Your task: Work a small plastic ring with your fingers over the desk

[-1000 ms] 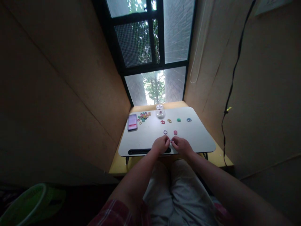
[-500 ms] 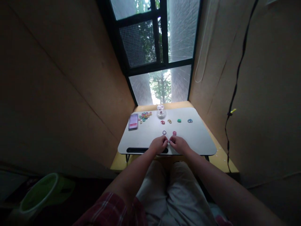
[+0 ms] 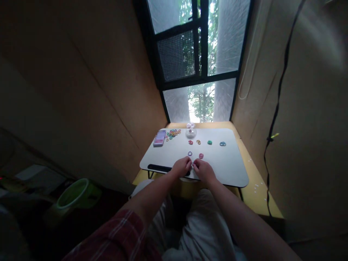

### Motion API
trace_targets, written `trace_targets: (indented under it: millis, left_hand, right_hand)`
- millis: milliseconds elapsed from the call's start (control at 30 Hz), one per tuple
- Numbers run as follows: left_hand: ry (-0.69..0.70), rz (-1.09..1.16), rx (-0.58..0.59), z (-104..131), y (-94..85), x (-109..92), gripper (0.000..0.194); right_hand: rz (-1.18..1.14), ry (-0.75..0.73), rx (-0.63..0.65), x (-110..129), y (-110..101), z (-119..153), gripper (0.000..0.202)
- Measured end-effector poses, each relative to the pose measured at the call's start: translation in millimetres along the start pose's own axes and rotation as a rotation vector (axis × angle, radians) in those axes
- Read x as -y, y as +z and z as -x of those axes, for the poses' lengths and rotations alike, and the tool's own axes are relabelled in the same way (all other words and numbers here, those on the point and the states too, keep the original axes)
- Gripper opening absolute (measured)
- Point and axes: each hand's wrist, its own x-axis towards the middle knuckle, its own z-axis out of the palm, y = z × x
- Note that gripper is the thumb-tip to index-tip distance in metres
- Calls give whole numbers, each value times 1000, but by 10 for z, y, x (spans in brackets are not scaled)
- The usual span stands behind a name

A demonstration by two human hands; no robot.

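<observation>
My left hand (image 3: 182, 166) and my right hand (image 3: 203, 170) meet above the front edge of the white table (image 3: 225, 163). Both have fingers pinched together on something small and pale purple, too small to make out. Just beyond them lie a purple ring (image 3: 190, 153) and a pink ring pile (image 3: 201, 156). Farther back, a row holds red rings (image 3: 190, 142), yellow rings (image 3: 198, 142), a green bunch (image 3: 209, 142) and blue rings (image 3: 222, 144). A mixed heap of coloured rings (image 3: 173, 134) lies at the back left.
A clear round container (image 3: 191, 133) stands at the table's back, its lid (image 3: 190, 125) behind it. A pixelated flat object (image 3: 160, 138) lies at the left. A dark slot (image 3: 159, 168) runs along the front edge. A green basket (image 3: 78, 194) sits low at the left.
The view has turned and tilted, so the window sits farther right and more of the basket shows. My hands stay close together, fingertips still pinched.
</observation>
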Motion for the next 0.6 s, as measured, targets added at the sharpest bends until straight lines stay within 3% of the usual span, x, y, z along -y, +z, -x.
trace_targets:
  millis: [600]
  left_hand:
    - [-48, 7, -52, 134, 49, -81, 19]
  right_hand:
    - [-71, -41, 9, -35, 37, 17, 14]
